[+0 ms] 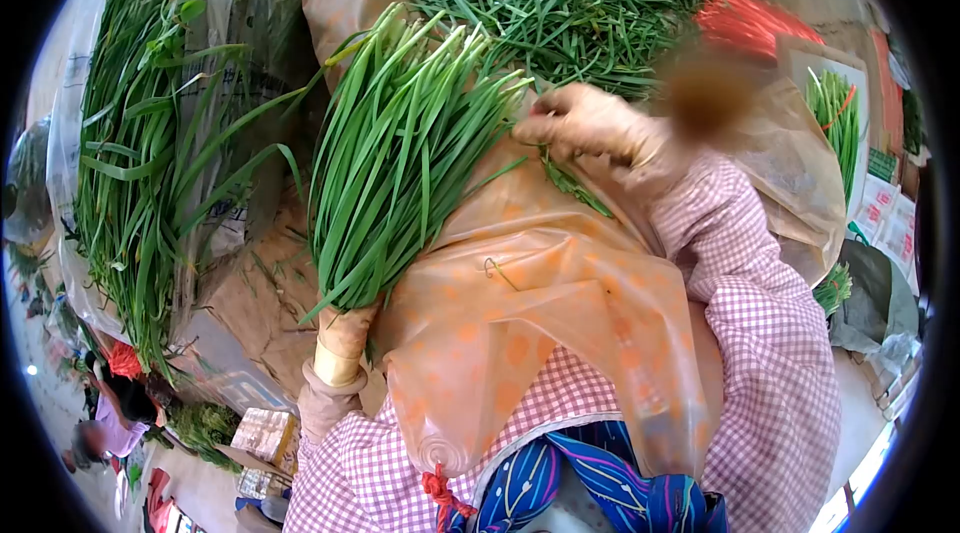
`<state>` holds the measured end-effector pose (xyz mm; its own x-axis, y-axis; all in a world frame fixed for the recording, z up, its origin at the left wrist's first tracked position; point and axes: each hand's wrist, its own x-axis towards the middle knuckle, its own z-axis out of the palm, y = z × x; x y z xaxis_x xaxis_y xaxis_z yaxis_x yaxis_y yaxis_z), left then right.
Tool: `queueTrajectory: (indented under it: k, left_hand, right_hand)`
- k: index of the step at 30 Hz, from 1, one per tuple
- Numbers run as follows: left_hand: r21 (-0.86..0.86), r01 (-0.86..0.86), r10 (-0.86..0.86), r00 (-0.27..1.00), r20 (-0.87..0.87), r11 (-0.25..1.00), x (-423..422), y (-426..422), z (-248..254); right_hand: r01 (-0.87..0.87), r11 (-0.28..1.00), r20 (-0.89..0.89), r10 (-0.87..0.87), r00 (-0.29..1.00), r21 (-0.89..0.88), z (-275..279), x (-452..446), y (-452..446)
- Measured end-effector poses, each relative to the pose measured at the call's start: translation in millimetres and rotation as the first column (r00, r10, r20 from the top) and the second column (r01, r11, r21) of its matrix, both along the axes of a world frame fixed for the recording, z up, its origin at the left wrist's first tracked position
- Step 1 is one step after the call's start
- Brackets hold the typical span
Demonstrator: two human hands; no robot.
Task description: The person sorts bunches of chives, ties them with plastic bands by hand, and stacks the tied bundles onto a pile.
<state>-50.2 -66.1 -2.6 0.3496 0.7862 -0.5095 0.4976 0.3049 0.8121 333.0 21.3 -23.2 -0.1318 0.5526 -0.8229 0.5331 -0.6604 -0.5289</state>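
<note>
A thick bunch of garlic chives (405, 153) lies fanned over my lap, its pale cut ends pointing away from me. My left hand (347, 325) is under the leafy near end and holds the bunch; its fingers are hidden by the leaves. To the right of the pale ends is my right hand (590, 128), its fingers curled together. What they pinch, if anything, I cannot make out. A few loose green leaves (575, 188) are just below that hand, against the orange-spotted plastic apron (560, 253).
A large heap of loose chives (570, 3) lies ahead. On the left, more chives (130, 193) stand in a clear plastic bag (65, 163). Red ties (750, 21) lie at the upper right, near a tied bunch (835, 118). A blurred brown shape (708, 93) hangs close to the camera.
</note>
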Motion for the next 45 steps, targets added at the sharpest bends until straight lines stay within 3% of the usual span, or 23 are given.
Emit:
queueTrajectory:
  k: [1,2,5,8,11,15,17,19,21,23,25,27,28,30,32,33,35,37,38,39,40,43,45]
  left_hand:
    - [0.001,0.0,0.0,1.0,0.002,1.0,0.2,-0.6,0.5]
    - [0.0,-0.003,0.003,1.0,0.003,1.0,0.4,-0.6,0.9]
    - [0.0,-0.009,0.009,1.0,0.003,1.0,1.2,-2.5,1.3]
    - [0.003,-0.008,0.008,1.0,0.01,1.0,0.3,-1.7,0.2]
    - [0.004,-0.008,0.008,1.0,0.018,1.0,0.9,-2.3,-0.6]
    - [-0.002,-0.004,0.004,1.0,0.022,1.0,2.4,-3.6,-0.6]
    - [-0.002,-0.005,0.005,1.0,0.022,1.0,3.4,-3.3,-1.2]
    - [0.002,-0.007,0.007,1.0,0.021,1.0,3.5,-4.0,1.2]
    - [0.008,-0.006,0.006,1.0,0.02,1.0,3.2,-3.0,2.1]
    - [0.008,-0.008,0.008,1.0,0.02,1.0,3.1,-2.7,2.1]
    - [0.013,-0.007,0.006,1.0,0.031,1.0,3.3,-0.3,0.4]
    - [0.018,-0.002,0.002,0.999,0.04,1.0,4.9,1.0,-0.2]
    - [0.022,0.001,-0.002,0.999,0.042,1.0,6.3,3.0,-0.3]
    - [0.029,-0.005,0.003,0.999,0.046,1.0,10.3,5.2,0.6]
    - [0.031,-0.044,0.041,0.996,0.075,0.999,15.7,9.3,3.6]
    - [0.026,-0.075,0.072,0.993,0.093,0.997,17.8,11.7,6.3]
    - [-0.038,0.01,-0.017,0.982,-0.19,0.999,22.6,23.7,31.2]
    - [-0.092,-0.037,0.017,0.979,-0.204,0.995,18.1,23.1,37.3]
    - [-0.039,-0.012,0.005,0.984,-0.179,0.999,19.1,22.9,37.6]
    - [0.013,0.015,-0.013,0.988,-0.152,1.0,20.1,22.6,37.2]
    - [0.059,0.086,-0.073,0.979,-0.192,0.995,17.0,20.8,31.4]
    - [0.08,0.217,-0.177,0.921,-0.348,0.973,17.6,25.9,34.3]
    - [0.064,0.219,-0.186,0.925,-0.331,0.974,22.8,32.9,40.3]
  right_hand:
    - [-0.031,0.999,-0.056,0.03,0.998,-0.016,-9.8,-10.5,-6.8]
    - [0.009,0.985,-0.015,-0.007,1.0,0.173,-14.8,-21.6,-18.9]
    - [-0.288,0.749,0.423,0.011,0.906,0.597,-48.6,-32.5,-37.5]
    - [-0.431,0.633,0.538,0.027,0.842,0.643,-54.8,-1.3,-27.3]
    - [-0.242,0.904,0.663,-0.059,0.746,0.352,-51.1,54.4,-5.2]
    - [-0.137,0.689,0.237,-0.051,0.97,0.712,-14.0,23.4,-18.7]
    - [-0.426,0.714,0.276,0.325,0.904,0.556,12.2,-7.4,-22.7]
    - [-0.649,0.526,0.45,0.468,0.761,0.549,4.1,-33.7,-30.6]
    - [-0.617,0.441,0.443,0.439,0.781,0.651,-12.6,-33.1,-33.4]
    - [-0.762,0.372,0.658,0.387,0.646,0.53,-12.3,-23.9,-28.0]
    - [-0.613,0.61,0.651,0.2,0.733,0.502,-32.0,15.6,-18.3]
    - [-0.479,0.873,0.733,0.262,0.627,0.097,-46.2,65.7,1.1]
    - [-0.337,0.906,0.632,0.109,0.768,0.254,-45.5,69.5,-3.8]
    - [0.0,0.921,0.236,-0.099,0.967,0.39,-36.1,50.7,-13.8]
    - [0.155,0.954,-0.127,-0.126,0.984,0.258,-31.0,13.6,-11.4]
    - [0.133,0.977,-0.218,-0.095,0.971,0.165,-38.6,-0.8,-11.1]
    - [0.513,0.858,-0.592,-0.424,0.686,-0.02,-78.3,-25.0,-23.0]
    - [0.54,0.84,-0.57,-0.42,0.706,0.049,-69.8,-29.9,-17.6]
    - [0.424,0.881,-0.41,-0.314,0.857,0.211,-69.0,-24.7,-16.1]
    - [0.273,0.898,-0.21,-0.209,0.955,0.345,-68.5,-16.8,-15.1]
    - [-0.119,0.73,0.19,-0.015,0.982,0.673,-67.7,-6.2,-15.2]
    - [0.032,0.78,0.297,-0.276,0.914,0.625,-73.9,39.5,11.6]
    - [0.135,0.705,0.191,-0.363,0.912,0.696,-61.9,55.7,45.0]
